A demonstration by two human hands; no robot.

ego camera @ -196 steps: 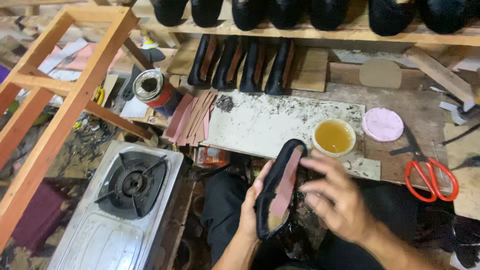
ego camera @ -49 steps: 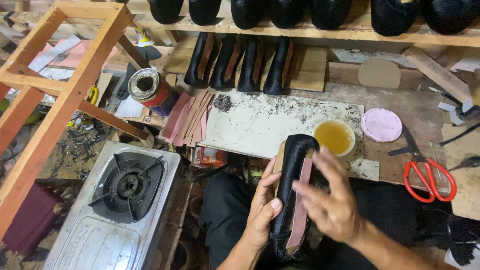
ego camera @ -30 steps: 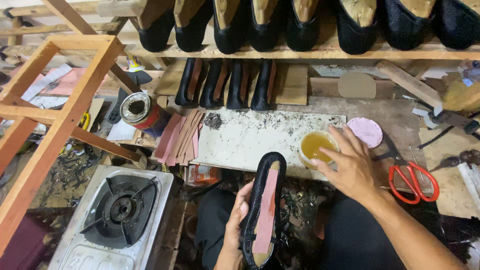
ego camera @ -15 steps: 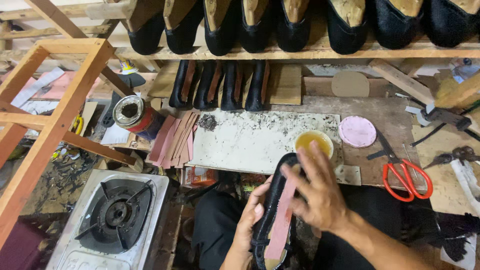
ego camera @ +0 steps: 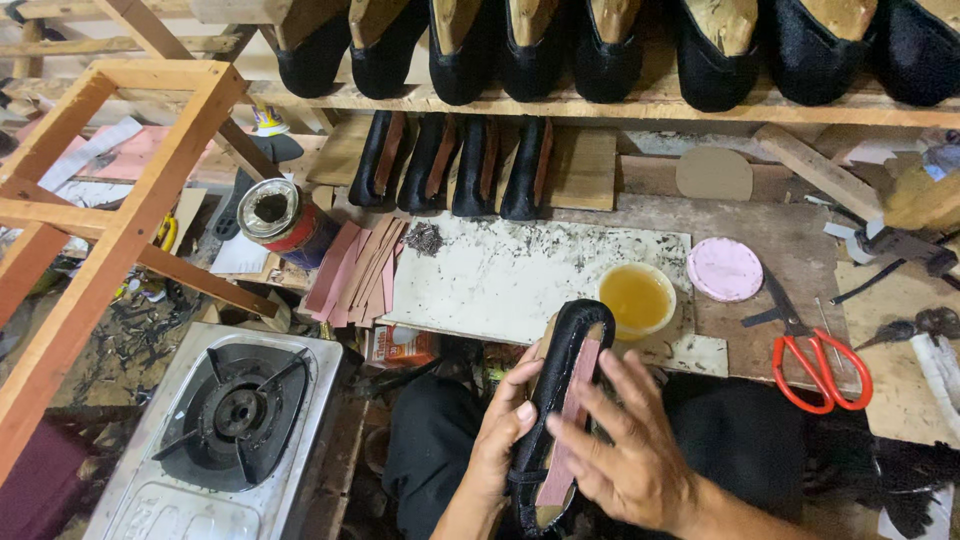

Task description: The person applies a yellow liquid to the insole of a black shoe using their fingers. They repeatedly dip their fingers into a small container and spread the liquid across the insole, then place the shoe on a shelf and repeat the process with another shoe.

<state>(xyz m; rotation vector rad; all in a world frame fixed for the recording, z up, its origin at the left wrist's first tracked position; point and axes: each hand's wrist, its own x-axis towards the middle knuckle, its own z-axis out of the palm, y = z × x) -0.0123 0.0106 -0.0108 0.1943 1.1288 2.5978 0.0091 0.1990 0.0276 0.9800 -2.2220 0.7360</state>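
A black shoe upper on a last (ego camera: 560, 370) lies sole-up over my lap, with a pink-brown insole strip (ego camera: 566, 440) along its bottom. My left hand (ego camera: 497, 440) grips the shoe from its left side, thumb on the black edge. My right hand (ego camera: 625, 450) rests on the shoe with fingers spread, fingertips pressing on the strip. Just beyond the shoe's toe stands a small bowl of yellow glue (ego camera: 636, 298) on the white, stained board (ego camera: 480, 275).
Red-handled scissors (ego camera: 818, 362) and a pink round lid (ego camera: 725, 269) lie to the right. Several black shoes (ego camera: 455, 165) stand at the back, more on the shelf (ego camera: 640, 103) above. A tin can (ego camera: 275, 213), pink strips (ego camera: 355, 270), a gas stove (ego camera: 235, 425) and a wooden frame (ego camera: 120, 235) are left.
My right hand went out to the glue bowl, then came back onto the shoe and now presses on the strip. The left hand has kept hold of the shoe throughout.
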